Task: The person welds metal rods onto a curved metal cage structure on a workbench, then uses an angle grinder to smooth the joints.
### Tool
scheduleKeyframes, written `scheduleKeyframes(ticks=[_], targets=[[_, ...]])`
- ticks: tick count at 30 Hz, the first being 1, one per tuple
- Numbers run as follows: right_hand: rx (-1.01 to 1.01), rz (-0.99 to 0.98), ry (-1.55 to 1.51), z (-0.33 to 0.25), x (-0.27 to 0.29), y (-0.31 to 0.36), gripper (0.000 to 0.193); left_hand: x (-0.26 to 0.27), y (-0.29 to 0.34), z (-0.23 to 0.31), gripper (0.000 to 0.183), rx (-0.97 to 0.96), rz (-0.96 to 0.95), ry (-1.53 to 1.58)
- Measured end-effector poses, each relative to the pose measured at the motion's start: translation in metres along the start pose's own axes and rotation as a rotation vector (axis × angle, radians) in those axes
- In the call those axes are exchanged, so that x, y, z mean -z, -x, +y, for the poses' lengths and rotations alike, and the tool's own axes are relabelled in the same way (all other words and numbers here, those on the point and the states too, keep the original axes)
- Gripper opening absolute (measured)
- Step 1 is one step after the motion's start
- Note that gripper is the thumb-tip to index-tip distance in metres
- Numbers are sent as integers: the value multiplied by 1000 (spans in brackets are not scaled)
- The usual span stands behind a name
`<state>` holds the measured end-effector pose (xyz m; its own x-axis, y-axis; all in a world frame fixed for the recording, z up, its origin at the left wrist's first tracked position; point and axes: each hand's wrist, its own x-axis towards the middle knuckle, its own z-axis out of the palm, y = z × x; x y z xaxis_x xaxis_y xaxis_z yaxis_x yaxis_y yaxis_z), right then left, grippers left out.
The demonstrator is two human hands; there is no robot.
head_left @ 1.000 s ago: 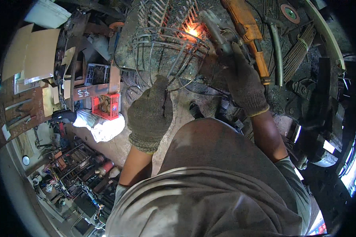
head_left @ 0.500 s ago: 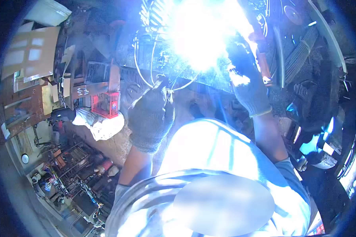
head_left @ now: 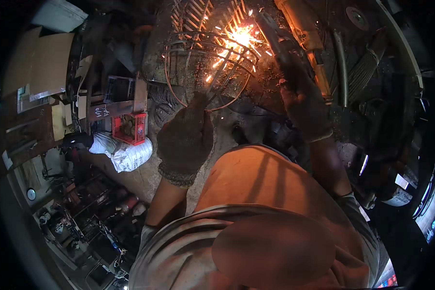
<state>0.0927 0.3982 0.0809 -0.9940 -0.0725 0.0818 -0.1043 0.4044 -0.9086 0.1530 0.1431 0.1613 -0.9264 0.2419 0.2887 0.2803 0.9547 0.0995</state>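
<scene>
My left hand [head_left: 186, 137], in a dark knitted glove, is closed on the near rim of a round wire frame [head_left: 238, 98] of thin bent metal rods. The frame lies tilted over a dark metal work table [head_left: 154, 67]. My right hand [head_left: 304, 106], gloved too, is wrapped round a welding torch [head_left: 273, 36] that points up and left toward the frame's far side. Orange sparks and a glowing spot [head_left: 241, 36] burn there, just left of the torch's tip. Dimness hides the fingers of my right hand in part.
Slatted metal pieces [head_left: 191, 17] lie behind the frame. An orange-yellow power tool [head_left: 302, 26] rests right of the torch, beside a metal tube [head_left: 341, 67] and a bundle of rods [head_left: 369, 65]. At left stand a red crate [head_left: 129, 128] and a white sack [head_left: 130, 153].
The blinding blue-white glare has gone, leaving orange sparks and a dimmer scene. Both hands stay in nearly the same place, still gripping the wire frame and the torch.
</scene>
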Motion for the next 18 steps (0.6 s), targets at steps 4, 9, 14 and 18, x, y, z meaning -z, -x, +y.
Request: scheduleKeyframes(ticks=[4, 9, 14, 18], targets=[[47, 70, 183, -6, 4, 1, 66, 6, -1, 5, 34, 74, -52, 51], [110, 145, 333, 3, 1, 2, 62, -4, -1, 0, 30, 11, -2, 3], [86, 118, 298, -4, 4, 4, 59, -2, 0, -7, 28, -101, 131, 178], [70, 103, 294, -3, 3, 5, 58, 0, 0, -3, 27, -107, 97, 80]])
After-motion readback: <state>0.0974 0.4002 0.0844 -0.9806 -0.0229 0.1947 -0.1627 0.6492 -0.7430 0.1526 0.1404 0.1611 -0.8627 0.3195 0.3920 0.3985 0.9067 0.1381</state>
